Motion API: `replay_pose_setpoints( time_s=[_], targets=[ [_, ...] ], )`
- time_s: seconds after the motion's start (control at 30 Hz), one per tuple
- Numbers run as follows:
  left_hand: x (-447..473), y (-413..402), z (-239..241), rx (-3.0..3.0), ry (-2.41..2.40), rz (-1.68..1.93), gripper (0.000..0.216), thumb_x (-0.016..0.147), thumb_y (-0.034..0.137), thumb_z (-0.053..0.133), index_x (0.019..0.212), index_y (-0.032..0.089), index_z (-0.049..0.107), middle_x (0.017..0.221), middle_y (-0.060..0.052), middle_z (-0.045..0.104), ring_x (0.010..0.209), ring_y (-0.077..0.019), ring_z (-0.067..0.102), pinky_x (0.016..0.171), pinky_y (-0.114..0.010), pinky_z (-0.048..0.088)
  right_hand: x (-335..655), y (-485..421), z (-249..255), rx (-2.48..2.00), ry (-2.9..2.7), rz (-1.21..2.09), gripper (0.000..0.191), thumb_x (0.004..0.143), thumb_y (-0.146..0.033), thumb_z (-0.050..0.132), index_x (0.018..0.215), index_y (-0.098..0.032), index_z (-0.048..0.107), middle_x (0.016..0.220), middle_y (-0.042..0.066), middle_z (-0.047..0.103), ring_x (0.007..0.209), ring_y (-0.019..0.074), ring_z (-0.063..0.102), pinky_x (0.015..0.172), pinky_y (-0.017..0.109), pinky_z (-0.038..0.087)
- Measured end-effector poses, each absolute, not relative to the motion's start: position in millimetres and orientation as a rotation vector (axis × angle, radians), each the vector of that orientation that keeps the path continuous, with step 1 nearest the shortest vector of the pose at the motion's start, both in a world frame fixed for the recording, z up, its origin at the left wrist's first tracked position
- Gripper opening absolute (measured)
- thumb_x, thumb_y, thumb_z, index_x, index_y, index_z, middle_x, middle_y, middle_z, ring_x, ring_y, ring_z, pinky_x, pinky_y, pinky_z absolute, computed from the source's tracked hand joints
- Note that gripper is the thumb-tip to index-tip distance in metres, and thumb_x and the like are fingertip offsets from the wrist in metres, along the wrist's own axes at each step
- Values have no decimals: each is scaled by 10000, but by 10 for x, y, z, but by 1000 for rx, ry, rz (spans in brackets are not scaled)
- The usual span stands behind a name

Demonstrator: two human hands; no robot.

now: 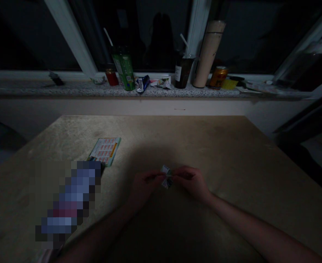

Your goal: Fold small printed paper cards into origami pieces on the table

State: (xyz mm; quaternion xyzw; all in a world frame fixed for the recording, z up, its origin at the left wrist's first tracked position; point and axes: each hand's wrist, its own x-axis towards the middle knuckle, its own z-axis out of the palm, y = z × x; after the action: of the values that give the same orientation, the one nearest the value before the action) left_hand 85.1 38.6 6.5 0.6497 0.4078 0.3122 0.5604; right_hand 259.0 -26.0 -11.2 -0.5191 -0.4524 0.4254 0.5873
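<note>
Pinching a small printed paper [166, 182] at its narrow middle, with fingers [157, 178] of both left hand [145, 185] and right hand [192, 181] closed on it, over the table [218, 146] and well apart from a green-edged card [106, 149]. Already gathered into a bow-like shape, probably partway through folding; not yet let go or set down. Cannot tell the remaining folds.

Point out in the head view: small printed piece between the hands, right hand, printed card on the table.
Small printed piece [167, 182]: head view, its lower half.
Right hand [195, 182]: head view, middle of the hand.
Printed card [105, 150]: head view, its printed face.
</note>
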Motion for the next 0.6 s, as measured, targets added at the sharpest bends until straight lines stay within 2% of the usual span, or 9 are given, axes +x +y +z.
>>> replay_pose_setpoints(
  time_s=[0.1, 0.23, 0.33, 0.43, 0.6],
  targets=[
    [855, 382, 49, 1520, 941, 731, 156, 728, 286, 677, 846, 204, 738, 841, -27, 746, 808, -222, 692, 753, -302, 527, 2583, -260, -100, -1218, -1042, 971, 117, 650, -314, 757, 677, -213, 705, 706, 21, 720, 628, 161, 670, 574, 257, 532],
    [880, 374, 46, 1421, 889, 757, 355, 669, 277, 738, 1009, 189, 681, 964, -48, 728, 879, -232, 682, 766, -315, 539, 2579, -244, -105, -1234, -974, 946, 159, 648, -335, 759, 692, -201, 686, 684, 17, 705, 607, 154, 656, 554, 252, 518],
    [898, 371, 71, 1406, 926, 775, 245, 676, 289, 730, 893, 178, 701, 883, -43, 738, 832, -228, 691, 756, -316, 541, 2590, -231, -112, -1199, -900, 948, 204, 637, -336, 770, 736, -200, 656, 680, 6, 689, 621, 150, 652, 567, 250, 516],
    [905, 369, 108, 1431, 984, 770, 155, 682, 298, 719, 789, 185, 721, 809, -32, 745, 789, -230, 697, 741, -319, 544, 2599, -230, -107, -1215, -879, 955, 212, 638, -340, 771, 684, -192, 627, 640, 3, 674, 582, 143, 636, 533, 246, 502],
    [897, 369, 132, 1437, 985, 793, 115, 696, 283, 690, 764, 202, 734, 881, -27, 748, 844, -233, 691, 791, -330, 531, 2581, -240, -70, -1222, -865, 962, 235, 616, -340, 785, 692, -197, 615, 646, 4, 684, 592, 156, 652, 540, 259, 519]
  ],
)
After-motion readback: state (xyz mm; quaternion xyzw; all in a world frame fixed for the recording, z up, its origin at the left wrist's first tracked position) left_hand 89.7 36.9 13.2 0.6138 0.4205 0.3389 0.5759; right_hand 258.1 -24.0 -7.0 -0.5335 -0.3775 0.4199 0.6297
